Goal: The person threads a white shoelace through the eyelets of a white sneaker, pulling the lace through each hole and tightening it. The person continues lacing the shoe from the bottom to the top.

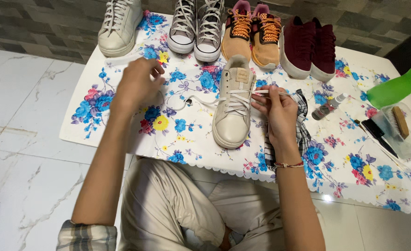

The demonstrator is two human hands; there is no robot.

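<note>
A cream sneaker [232,114] lies on the flowered tablecloth [122,125], toe toward me, with its white lace [201,100] partly threaded. My left hand [136,83] is closed on the lace's left end, pulled out to the left of the shoe. My right hand [277,111] pinches the lace's right end just beside the shoe's eyelets. A checked cloth [303,132] lies under my right wrist.
At the table's far edge stand a white sneaker [119,25], a grey pair [196,28], an orange-laced tan pair [254,35] and a maroon pair [307,46]. On the right: a small spray bottle [328,107], a green bottle [396,86], a brush in a clear box [399,128].
</note>
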